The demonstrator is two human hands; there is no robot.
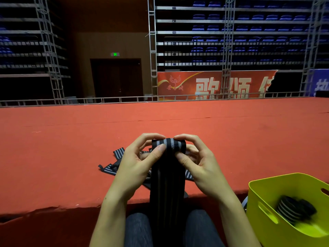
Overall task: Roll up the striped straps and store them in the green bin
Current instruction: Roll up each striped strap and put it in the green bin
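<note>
Left hand (140, 157) and right hand (194, 157) both pinch the top of the striped strap (168, 175), thumbs on the near face and fingers curled over the far side, where a small roll is starting to form; the rest of the strap hangs down between my knees, unrolled. From the head view I judge the task as partly done: the green bin (263, 220) stands at lower right, beside the raised red platform, and already holds at least one rolled strap (292, 209), with a second dark shape next to it that I cannot identify with certainty. Loose straps (114, 164) lie in a heap on the red carpet (71, 148) just behind my hands, so the current roll must be finished and binned, then the heap worked through. Readable writing: a red banner (213, 84) at the far edge carries large pale Chinese characters, partly masked by truss posts; a green exit sign (115, 54) glows above the dark door; no brand is legible on the strap or the bin.
</note>
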